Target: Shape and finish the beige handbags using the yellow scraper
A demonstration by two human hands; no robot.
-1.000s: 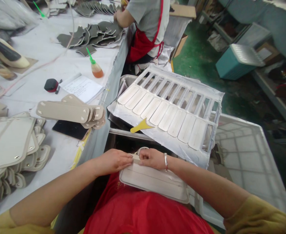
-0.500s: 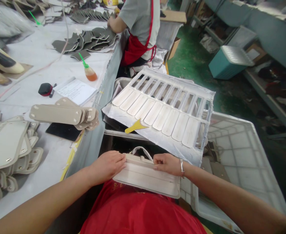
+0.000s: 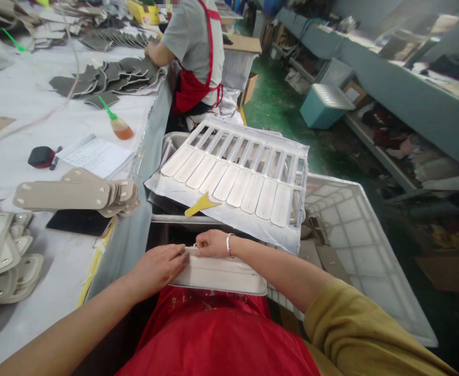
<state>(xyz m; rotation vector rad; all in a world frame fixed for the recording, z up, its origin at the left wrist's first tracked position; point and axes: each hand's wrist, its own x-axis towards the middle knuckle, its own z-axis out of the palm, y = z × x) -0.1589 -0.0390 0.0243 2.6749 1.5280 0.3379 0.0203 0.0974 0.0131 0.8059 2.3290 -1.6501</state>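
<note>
In the head view, the person's two hands meet over a cream leather panel (image 3: 229,275) which lies flat across the lap, on the red apron (image 3: 213,339), just in front of the edge of a metal tray (image 3: 174,218). The left hand (image 3: 157,267) lies on the left end of the panel, its fingers almost straight and pressed together on the upper edge, so it holds the panel down. The right hand (image 3: 212,244), with a silver bracelet (image 3: 228,245) on the wrist, has its fingers closed narrow in a pinch on the same upper edge. The fingertips of both hands nearly touch each other.

Behind the hands, a white rack (image 3: 252,151) with a row of pale strips (image 3: 229,184) rests tilted on the tray, and a yellow scraper (image 3: 201,205) lies at its near edge. To the right stands a white plastic crate (image 3: 350,235). On the table to the left are a stack of beige leather pieces (image 3: 72,193), a black slab (image 3: 76,222) under it, and a glue bottle (image 3: 118,126). Far behind, another person in a red apron (image 3: 193,47) works over grey pieces (image 3: 107,75)
</note>
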